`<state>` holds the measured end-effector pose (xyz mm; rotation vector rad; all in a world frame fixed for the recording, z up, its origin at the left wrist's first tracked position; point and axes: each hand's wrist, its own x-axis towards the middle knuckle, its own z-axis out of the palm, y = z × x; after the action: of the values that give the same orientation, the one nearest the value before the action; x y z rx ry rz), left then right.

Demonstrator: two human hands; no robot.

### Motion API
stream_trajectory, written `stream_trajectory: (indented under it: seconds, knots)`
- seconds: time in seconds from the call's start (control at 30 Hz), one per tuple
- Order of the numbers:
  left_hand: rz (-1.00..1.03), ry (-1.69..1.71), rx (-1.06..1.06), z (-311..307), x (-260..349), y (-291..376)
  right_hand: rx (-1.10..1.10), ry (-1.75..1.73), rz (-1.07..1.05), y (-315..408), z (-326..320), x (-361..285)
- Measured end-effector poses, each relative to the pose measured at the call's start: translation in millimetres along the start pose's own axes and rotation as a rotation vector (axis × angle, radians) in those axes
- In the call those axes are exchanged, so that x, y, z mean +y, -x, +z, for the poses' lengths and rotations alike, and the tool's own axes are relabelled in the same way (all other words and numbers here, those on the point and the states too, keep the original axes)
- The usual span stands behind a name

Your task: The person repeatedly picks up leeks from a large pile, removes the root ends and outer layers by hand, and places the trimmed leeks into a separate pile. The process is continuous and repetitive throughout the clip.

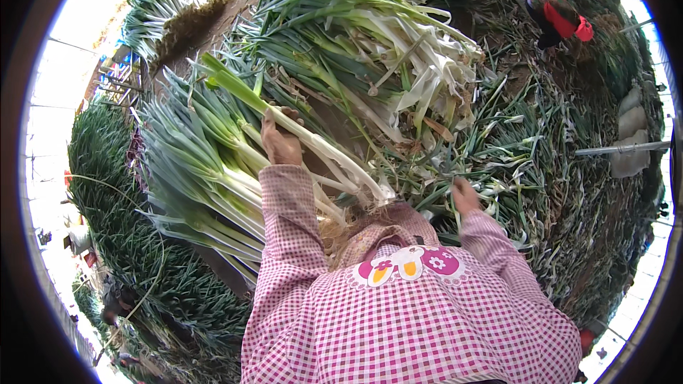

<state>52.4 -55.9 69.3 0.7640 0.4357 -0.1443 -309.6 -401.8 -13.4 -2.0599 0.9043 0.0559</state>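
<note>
My left hand (282, 137) grips the pale shank of a long green onion (341, 152). Its green leaves point up and left, and its white root end points towards my lap. Under and left of that forearm lies a heap of green onions (213, 170) with tan, stringy roots (335, 234) beside my knee. My right hand (466, 196) is off to the right, fingers curled and blurred, above scattered leaf trimmings (501, 170). Whether it holds anything is unclear. Ahead of both hands is a second pile of green onions (325, 53), with papery white outer skins (432, 72) hanging loose.
A stacked bundle of green onions (181, 5) stands at upper left. Dense green leaves (160, 272) fill the left side. Another person (557, 16) in dark and red clothing is at upper right. A metal pole (621, 148) juts in from the right edge.
</note>
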Motion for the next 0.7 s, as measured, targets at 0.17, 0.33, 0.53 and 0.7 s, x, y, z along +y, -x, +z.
stream_trajectory:
  seconds: [0.17, 0.33, 0.53, 0.7]
  knots:
    - [0.016, -0.077, -0.051, 21, -28, 23, -0.354, -0.372, -0.384, -49, 106, -213]
    - [0.040, -0.090, -0.011, 31, -35, 34, -0.421, -0.280, -0.525, -59, 134, -279]
    - [-0.006, -0.080, 0.019, 25, -38, 24, -0.453, -0.524, -0.336, -55, 127, -263]
    - [-0.013, -0.077, 0.100, 11, -28, -1, -0.608, -0.664, -0.218, -28, 61, -209]
